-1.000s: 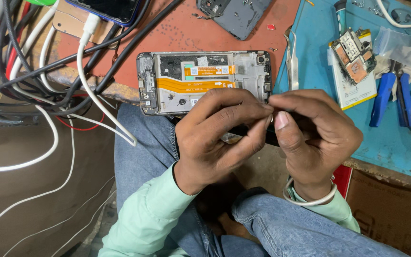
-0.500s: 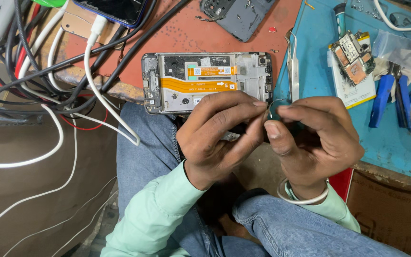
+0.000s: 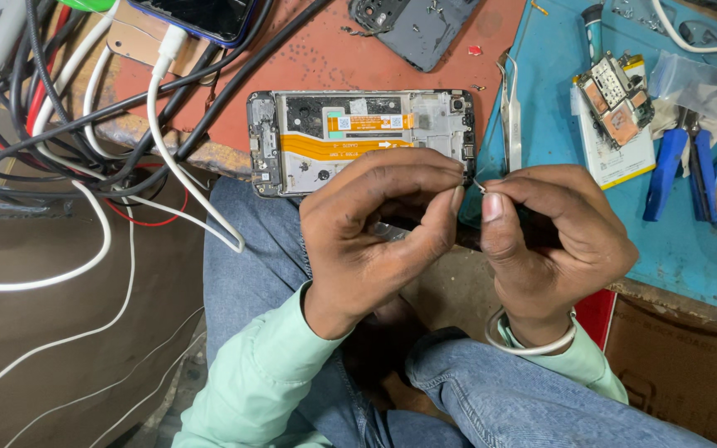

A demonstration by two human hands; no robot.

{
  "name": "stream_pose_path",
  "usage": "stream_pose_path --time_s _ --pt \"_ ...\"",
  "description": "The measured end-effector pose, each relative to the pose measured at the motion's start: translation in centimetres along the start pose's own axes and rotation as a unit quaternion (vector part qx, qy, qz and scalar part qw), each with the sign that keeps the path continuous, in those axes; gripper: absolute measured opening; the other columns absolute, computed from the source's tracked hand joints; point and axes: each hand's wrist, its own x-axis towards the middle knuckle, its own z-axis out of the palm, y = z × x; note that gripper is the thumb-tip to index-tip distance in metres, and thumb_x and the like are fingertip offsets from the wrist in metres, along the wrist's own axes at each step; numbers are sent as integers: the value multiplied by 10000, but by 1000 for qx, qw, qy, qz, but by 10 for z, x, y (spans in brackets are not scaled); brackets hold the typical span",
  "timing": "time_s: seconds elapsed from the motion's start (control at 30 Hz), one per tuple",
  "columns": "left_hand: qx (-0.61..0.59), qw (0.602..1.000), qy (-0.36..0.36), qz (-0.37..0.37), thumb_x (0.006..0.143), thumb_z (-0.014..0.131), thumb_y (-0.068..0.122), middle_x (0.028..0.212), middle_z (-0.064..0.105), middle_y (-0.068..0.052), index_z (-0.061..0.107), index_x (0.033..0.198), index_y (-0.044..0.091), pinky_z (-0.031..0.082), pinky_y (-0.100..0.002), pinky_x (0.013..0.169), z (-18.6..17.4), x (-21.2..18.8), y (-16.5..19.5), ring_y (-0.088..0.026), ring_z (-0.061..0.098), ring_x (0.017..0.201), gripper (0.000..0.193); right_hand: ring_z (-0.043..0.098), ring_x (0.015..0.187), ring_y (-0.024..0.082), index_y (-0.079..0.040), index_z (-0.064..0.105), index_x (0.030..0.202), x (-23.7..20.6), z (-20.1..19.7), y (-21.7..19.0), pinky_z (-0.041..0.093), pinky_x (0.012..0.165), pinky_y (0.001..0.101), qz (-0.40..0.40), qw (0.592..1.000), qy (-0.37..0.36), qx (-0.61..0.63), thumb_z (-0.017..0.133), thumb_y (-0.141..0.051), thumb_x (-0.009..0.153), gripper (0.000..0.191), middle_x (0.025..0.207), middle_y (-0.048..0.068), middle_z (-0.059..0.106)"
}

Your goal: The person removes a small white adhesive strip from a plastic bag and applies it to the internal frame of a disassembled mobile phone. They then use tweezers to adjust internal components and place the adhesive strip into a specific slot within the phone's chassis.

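An opened phone frame with an orange flex strip lies on the red bench. Tweezers, a circuit board and blue-handled pliers rest on a blue mat. Tangled cables hang left; a grey back cover, perhaps, lies above.

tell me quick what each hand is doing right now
Left hand: fingers curled, tips pinched on a tiny part.
Right hand: curled, thumb and finger pinched on the same tiny part; what it is cannot be told.

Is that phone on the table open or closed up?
Open. The phone frame has no back cover, so its orange ribbon cable and metal insides show.
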Motion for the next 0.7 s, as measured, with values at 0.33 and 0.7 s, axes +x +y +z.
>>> stream_pose_path --time_s 0.33,0.7 --pt "-153 984 -1 -93 1030 712 -71 1079 745 -119 664 1114 -71 638 -232 843 0 -3 -5 -94 727 934 97 572 654 41 29 732 1013 1 2 -1 396 564 164 22 999 30 7 787 -188 986 225 931 78 692" --pt "-233 959 24 -160 997 703 -70 986 746 -108 673 1139 -80 623 -247 808 -2 -3 -4 -99 711 846 145 601 842 70 32 538 1272 10 13 -3 541 716 190 -5 995 52 84 718 -114 1066 310 1179 55 580"
